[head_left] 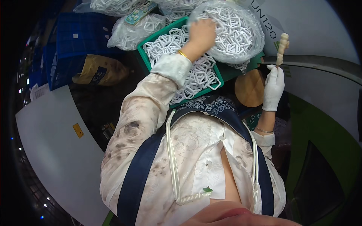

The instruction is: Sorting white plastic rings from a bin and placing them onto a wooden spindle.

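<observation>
My bare left hand (202, 35), with a gold bracelet at the wrist, is at the left edge of a clear plastic bag (241, 32) full of white squarish rings. Its fingers curl inward and their tips are hidden, so what they hold cannot be made out. Beneath that forearm lies a green crate (221, 80) filled with the same loose white rings (200, 77). Off to the right, my right hand (274, 88) in a white knit glove is closed on the thin lower end of a skewer of pale beige lumps (282, 49), held upright.
More bagged white rings (137, 32) sit left of the crate, a green printed card (141, 13) on top. Blue crates (81, 45) and a brown paper sack (101, 70) stand further left. A round tan disc (249, 87) lies near the glove, beside a large white machine panel (313, 30).
</observation>
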Demonstrator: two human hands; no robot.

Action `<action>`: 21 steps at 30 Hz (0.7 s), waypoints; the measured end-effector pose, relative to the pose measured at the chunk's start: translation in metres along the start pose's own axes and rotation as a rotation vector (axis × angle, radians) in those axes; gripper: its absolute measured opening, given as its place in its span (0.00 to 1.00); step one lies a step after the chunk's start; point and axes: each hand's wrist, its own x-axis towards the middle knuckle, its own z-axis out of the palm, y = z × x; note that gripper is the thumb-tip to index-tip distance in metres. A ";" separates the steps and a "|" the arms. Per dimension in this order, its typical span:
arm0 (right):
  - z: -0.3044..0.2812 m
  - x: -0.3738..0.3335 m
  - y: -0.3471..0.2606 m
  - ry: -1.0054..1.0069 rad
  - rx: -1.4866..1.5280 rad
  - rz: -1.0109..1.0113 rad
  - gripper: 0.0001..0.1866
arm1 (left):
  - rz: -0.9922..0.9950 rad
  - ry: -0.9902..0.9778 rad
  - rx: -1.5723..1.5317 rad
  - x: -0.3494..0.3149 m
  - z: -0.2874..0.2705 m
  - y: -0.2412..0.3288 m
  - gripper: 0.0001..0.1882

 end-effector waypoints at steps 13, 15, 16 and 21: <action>0.009 -0.015 -0.009 -0.050 -0.026 0.031 0.14 | -0.007 -0.108 -0.034 -0.010 -0.009 0.016 0.19; 0.008 -0.015 -0.008 -0.042 -0.040 0.017 0.14 | -0.020 -0.022 0.013 -0.008 -0.003 -0.010 0.20; 0.008 -0.014 -0.007 -0.040 -0.046 0.004 0.14 | -0.037 0.062 0.069 -0.007 -0.005 -0.015 0.20; 0.014 -0.014 -0.002 -0.064 -0.056 -0.006 0.14 | -0.052 -0.265 -0.039 -0.017 -0.008 0.032 0.21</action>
